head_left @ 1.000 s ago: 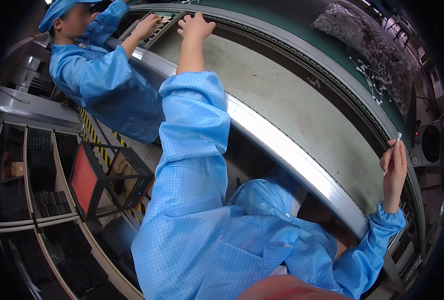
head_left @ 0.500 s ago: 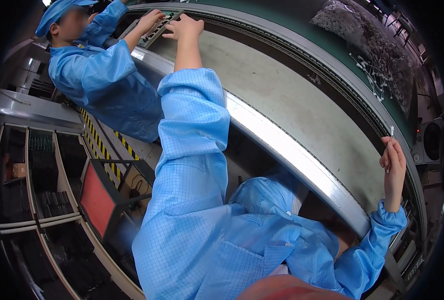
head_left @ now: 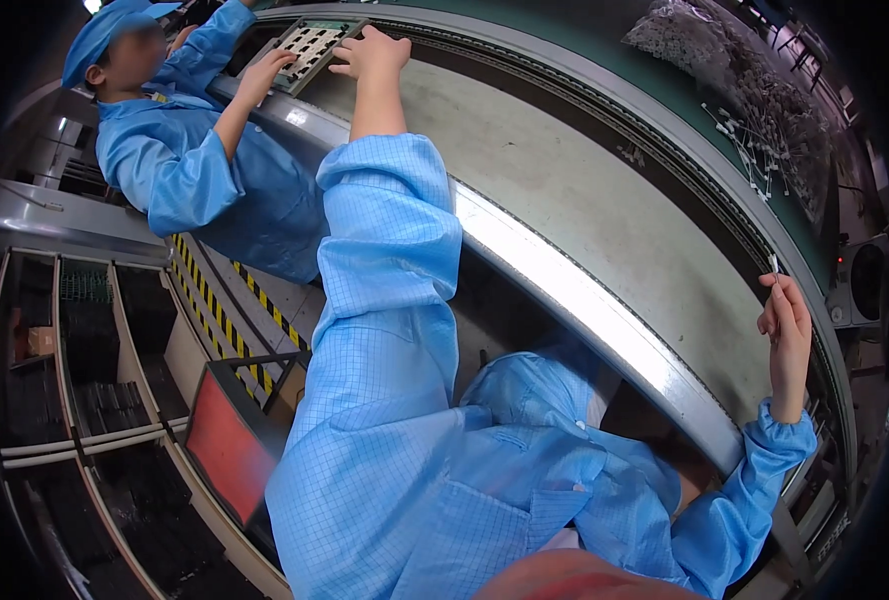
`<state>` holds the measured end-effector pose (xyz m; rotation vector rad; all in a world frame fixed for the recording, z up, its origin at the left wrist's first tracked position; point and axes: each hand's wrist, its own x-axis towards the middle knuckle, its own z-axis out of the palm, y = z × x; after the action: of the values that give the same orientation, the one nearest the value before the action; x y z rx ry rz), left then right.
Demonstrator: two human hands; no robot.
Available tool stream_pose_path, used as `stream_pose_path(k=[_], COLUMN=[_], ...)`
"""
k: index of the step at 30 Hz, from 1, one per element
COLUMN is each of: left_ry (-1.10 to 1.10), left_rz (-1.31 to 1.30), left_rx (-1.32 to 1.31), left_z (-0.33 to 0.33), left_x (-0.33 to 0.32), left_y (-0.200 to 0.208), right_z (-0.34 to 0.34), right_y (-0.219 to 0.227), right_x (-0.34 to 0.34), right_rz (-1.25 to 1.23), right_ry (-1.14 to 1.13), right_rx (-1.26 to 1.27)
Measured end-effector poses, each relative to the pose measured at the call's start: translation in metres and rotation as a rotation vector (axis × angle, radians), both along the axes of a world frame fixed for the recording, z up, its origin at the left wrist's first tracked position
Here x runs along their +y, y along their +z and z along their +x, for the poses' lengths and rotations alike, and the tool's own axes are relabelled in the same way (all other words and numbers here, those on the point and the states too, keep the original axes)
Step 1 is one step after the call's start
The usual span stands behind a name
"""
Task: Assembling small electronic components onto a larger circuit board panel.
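My left hand [head_left: 377,55] is stretched far forward over the conveyor line, its fingers spread beside the right edge of a framed panel [head_left: 317,42] with rows of black parts on a pale board. Whether the fingertips touch the frame, I cannot tell. At the far right my right hand [head_left: 787,318] holds a thin cable lead [head_left: 775,263] between thumb and fingers, its white connector end pointing up. Most of the lead is hidden by the hand. A co-worker's hand [head_left: 265,75] rests at the panel's left edge.
The conveyor's pale surface [head_left: 575,190] curves between my hands, with a bright metal rail [head_left: 565,285] on its near side. Beyond it lies a plastic bag of white-ended cable leads [head_left: 765,110]. A co-worker in blue [head_left: 185,150] stands at left, near divided bins [head_left: 105,400] and a red-panelled box [head_left: 227,450].
The co-worker's hand has drawn back left, uncovering more of the panel. The lead in my right hand has tipped left. The red-panelled box has shifted right; my left hand has hardly moved.
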<state>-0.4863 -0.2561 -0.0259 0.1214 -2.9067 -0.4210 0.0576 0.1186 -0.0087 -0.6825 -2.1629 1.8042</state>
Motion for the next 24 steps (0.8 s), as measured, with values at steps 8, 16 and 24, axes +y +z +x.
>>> stream_pose_path(k=[8, 16, 24], left_ry=[0.073, 0.133, 0.142], left_rz=[0.001, -0.086, -0.088], left_rx=[0.037, 0.023, 0.007], left_z=[0.001, -0.016, -0.015], left_x=[-0.010, -0.029, -0.028], left_y=[0.006, -0.004, -0.005], right_z=[0.003, 0.003, 0.004], right_y=[0.002, 0.008, 0.008], right_x=[0.001, -0.006, -0.015], right_rz=[-0.002, 0.061, 0.143], right_ry=[-0.004, 0.017, 0.033], right_rx=[0.021, 0.032, -0.004])
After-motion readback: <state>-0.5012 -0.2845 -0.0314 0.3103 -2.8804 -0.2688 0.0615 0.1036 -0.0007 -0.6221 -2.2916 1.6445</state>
